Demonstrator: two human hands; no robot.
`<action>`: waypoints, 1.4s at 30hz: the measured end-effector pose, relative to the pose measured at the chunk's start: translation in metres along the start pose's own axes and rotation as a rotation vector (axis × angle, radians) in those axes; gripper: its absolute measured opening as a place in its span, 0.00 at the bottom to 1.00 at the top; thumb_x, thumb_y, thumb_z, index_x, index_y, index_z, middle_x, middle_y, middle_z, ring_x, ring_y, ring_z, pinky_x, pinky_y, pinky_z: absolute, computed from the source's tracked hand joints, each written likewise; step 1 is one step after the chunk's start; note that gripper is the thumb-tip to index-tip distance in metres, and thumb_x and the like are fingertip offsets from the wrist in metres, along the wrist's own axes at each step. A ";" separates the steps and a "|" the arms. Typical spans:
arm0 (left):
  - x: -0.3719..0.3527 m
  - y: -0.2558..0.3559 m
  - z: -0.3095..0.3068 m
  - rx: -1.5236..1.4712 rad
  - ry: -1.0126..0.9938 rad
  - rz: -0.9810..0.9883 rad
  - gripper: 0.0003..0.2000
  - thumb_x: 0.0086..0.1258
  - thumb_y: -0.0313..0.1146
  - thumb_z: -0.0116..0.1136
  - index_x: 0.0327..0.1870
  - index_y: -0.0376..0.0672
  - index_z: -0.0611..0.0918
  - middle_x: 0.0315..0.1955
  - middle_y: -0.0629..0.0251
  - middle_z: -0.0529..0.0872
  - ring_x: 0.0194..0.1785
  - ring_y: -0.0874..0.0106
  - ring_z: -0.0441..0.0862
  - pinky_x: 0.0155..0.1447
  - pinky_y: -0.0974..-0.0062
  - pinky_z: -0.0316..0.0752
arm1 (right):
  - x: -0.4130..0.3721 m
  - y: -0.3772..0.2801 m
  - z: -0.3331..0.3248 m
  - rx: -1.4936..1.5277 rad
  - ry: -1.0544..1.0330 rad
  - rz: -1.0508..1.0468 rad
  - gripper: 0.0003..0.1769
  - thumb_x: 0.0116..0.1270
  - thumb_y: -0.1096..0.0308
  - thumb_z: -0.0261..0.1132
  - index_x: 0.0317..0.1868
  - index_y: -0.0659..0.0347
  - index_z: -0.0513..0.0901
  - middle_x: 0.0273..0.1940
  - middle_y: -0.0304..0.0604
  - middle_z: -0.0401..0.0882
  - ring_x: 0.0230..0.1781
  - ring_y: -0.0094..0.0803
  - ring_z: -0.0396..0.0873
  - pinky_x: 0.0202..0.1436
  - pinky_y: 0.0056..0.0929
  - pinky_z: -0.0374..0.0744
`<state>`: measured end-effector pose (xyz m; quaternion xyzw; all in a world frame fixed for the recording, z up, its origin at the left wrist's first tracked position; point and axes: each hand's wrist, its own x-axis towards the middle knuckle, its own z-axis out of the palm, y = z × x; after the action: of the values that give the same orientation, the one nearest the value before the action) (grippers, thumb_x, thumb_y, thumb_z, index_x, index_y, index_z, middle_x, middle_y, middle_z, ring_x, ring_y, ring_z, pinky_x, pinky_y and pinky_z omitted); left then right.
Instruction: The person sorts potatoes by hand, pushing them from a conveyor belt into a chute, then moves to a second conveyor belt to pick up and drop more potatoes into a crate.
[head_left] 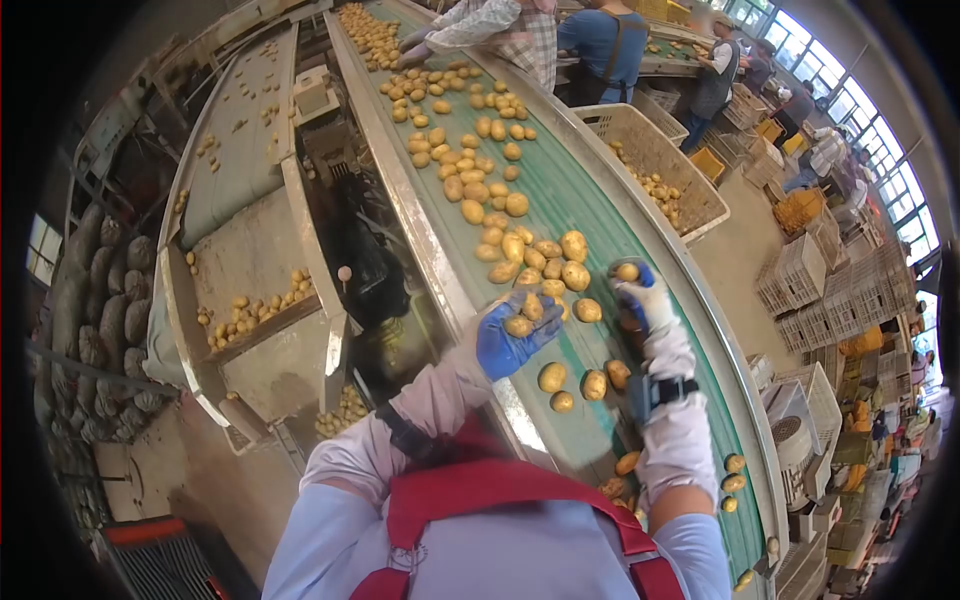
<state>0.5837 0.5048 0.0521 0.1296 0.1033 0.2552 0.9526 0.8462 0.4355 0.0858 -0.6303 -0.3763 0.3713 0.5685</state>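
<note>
Nearest the camera is the red strap (510, 484) over the person's blue clothing, at the near end of the green belt (590, 225). Over the belt's left side, the gloved left hand (512, 338) has its fingers curled around small potatoes (518, 326); whether every potato beside them is held cannot be told. Toward the belt's right side, the gloved right hand (645, 298) has thumb and fingers closed on one potato (627, 271).

Loose potatoes (593, 385) lie on the belt between the forearms, and a denser cluster (545, 262) lies on it just beyond the hands. Right of the belt stands a beige crate (678, 160) with potatoes inside; at the belt's far end, a co-worker's sleeve (480, 25) reaches over a thick heap.

The step in hand appears to be picking potatoes up from the belt. The next move seems to call for a steady hold in both hands and for keeping clear of the loose ones.
</note>
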 end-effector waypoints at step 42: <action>-0.147 0.031 -0.033 -0.380 -0.160 0.304 0.32 0.75 0.59 0.46 0.73 0.48 0.65 0.62 0.57 0.75 0.67 0.58 0.70 0.71 0.50 0.66 | -0.103 -0.076 0.186 -0.680 -0.594 -0.824 0.22 0.57 0.72 0.66 0.55 0.58 0.80 0.53 0.47 0.81 0.55 0.46 0.77 0.63 0.44 0.71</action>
<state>0.4362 0.4618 0.0494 -0.0178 -0.0427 0.3994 0.9156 0.6304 0.4299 0.1508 -0.4485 -0.8292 0.1399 0.3028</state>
